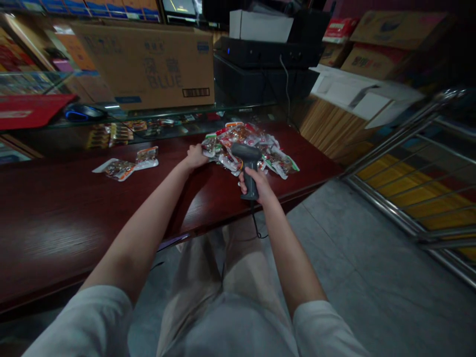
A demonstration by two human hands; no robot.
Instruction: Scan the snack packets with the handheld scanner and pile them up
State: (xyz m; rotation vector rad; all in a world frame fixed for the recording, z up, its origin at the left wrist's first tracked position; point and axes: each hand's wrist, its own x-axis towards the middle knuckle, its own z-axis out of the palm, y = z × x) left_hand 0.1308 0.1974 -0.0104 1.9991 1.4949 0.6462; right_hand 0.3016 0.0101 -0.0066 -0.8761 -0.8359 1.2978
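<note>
Over the table (74, 208) near its front edge, toward the right end, the right hand (260, 184) has its grip wrapped round a scanner (250, 173), nose pointing left, handle's long axis running toward that edge. The left hand (196, 156) touches the packet pile (241, 134); I cannot tell whether its grip is closed.

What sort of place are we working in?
Probably a small shop, at its counter: the right hand holds what looks like a barcode scanner, packets lie heaped beside it, and a large cardboard box stands behind.
</note>
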